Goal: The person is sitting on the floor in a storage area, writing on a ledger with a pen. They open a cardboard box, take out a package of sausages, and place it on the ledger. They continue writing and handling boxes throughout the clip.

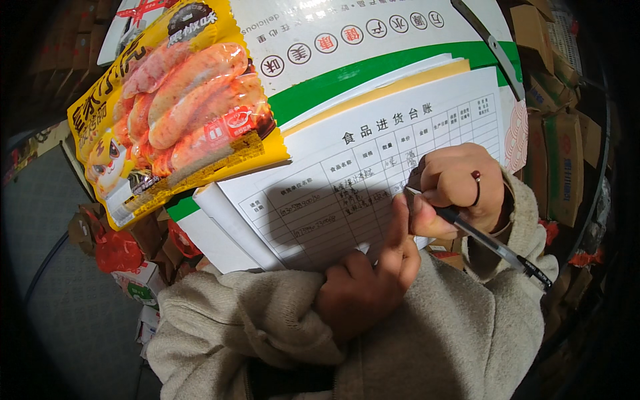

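Note:
A printed paper form with a ruled table (310,235) lies on a stack of papers, with handwriting in several cells. My right hand (450,195) grips a clear-barrelled black pen (492,246), whose tip touches the form near its middle columns. My left hand (375,280) rests at the form's near edge, its index finger extended beside the pen tip and the other fingers curled; it holds nothing that I can see. A yellow plastic sausage packet (175,115) lies at the upper left, overlapping the papers' far left corner.
Beneath the papers is a white and green printed carton (300,95). A dark metal blade or strip (492,45) lies across its upper right. Cardboard boxes (562,170) stand at the right. Red plastic bags (117,250) and small boxes sit lower down at the left, beside a grey floor (65,310).

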The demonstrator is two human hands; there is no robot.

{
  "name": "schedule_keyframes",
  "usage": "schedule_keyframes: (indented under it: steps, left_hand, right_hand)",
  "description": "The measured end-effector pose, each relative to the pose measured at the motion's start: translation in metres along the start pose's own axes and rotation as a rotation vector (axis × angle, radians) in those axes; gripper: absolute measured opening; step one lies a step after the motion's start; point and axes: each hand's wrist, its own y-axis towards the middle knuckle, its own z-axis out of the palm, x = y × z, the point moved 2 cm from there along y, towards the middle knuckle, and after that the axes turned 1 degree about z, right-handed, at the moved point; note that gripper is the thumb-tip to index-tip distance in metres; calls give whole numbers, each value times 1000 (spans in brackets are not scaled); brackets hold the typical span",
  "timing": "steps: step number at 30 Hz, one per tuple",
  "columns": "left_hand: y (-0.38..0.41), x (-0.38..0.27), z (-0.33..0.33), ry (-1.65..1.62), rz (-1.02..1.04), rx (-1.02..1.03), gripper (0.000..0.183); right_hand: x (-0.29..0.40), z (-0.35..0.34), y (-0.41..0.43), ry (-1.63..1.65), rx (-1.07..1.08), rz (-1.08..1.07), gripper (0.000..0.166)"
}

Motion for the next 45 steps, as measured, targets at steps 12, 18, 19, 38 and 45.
schedule_keyframes:
  steps: [12, 18, 19, 38, 45]
  left_hand:
    - [-3, -2, -4, -45, -5, -83, 12]
    - [-8, 8, -5, -256, 9, -26, 27]
    - [-17, 8, -8, -279, 63, -54, 28]
    - [-325, 294, 217, -402, -710, 474, 70]
    - [-355, 327, 200, -370, -825, 699, 94]
  right_hand:
    - [-2, -9, 0, 608, -437, 252, 22]
    - [-11, -8, 5, 638, -326, 227, 26]
    - [-11, -10, 6, 618, -287, 207, 27]
    - [-2, 19, 127, -365, -205, 428, 26]
    - [-44, 47, 143, -710, -578, 409, 14]
